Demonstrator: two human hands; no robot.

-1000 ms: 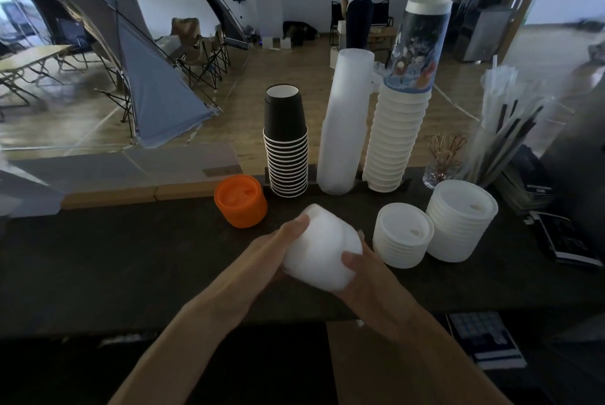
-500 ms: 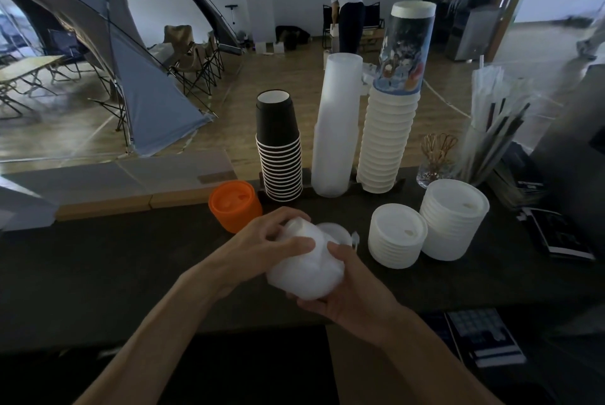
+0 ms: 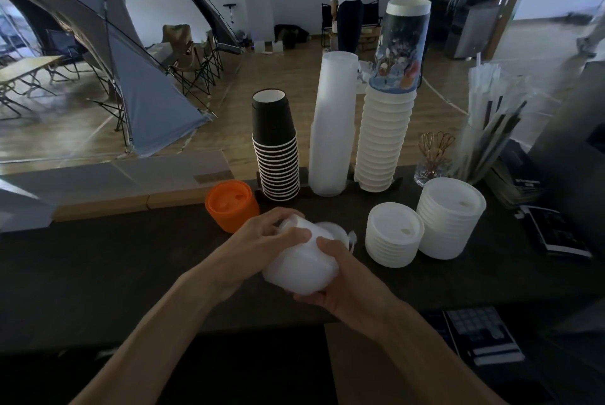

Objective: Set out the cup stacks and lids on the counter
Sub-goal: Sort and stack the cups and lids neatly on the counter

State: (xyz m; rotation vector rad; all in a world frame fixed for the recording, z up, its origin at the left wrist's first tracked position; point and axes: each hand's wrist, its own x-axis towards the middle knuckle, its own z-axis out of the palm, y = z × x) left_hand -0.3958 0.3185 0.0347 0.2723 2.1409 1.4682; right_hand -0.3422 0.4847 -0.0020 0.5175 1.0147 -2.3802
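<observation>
Both hands grip the clear lid stack (image 3: 299, 268) above the counter (image 3: 114, 260): left hand (image 3: 262, 241) curled over its top, right hand (image 3: 340, 277) cupping beneath. Risk: uneven squeeze may fan the lids, toppling the 2 white lid stacks (image 3: 393, 234) nearby.

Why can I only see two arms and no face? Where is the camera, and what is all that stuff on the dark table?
The camera sits on the person's head and looks down, so you see only their own arms. The left hand and right hand both grip a bundle of clear lids above the dark counter. At the back stand three tall stacks of upside-down cups: black cups, frosted clear cups and white cups with a picture cup on top. In front are orange lids and two piles of white lids. On the right, a holder holds straws.
</observation>
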